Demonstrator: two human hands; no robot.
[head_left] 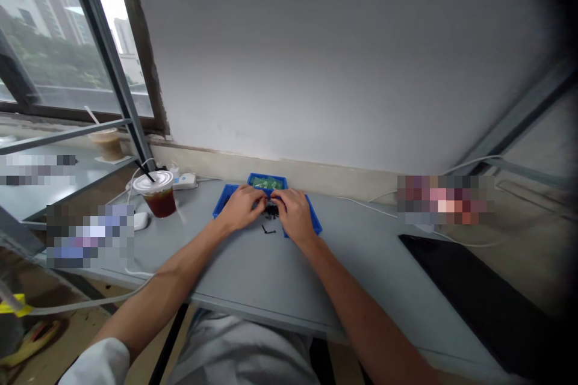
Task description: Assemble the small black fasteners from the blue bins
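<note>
Left hand (241, 207) and right hand (295, 214) cup small black parts (271, 210) above a blue plastic tray (220, 204) at the surface's (253, 277) far edge; whether either hand holds any cannot be told. Parts likely light, hard: pinch singly.

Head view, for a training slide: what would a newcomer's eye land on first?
The left hand and right hand meet over a blue plastic tray, with small black parts just beneath them, on the grey desk. Left of them stands a plastic cup of dark drink. Further left, a window shows tall buildings.
</note>
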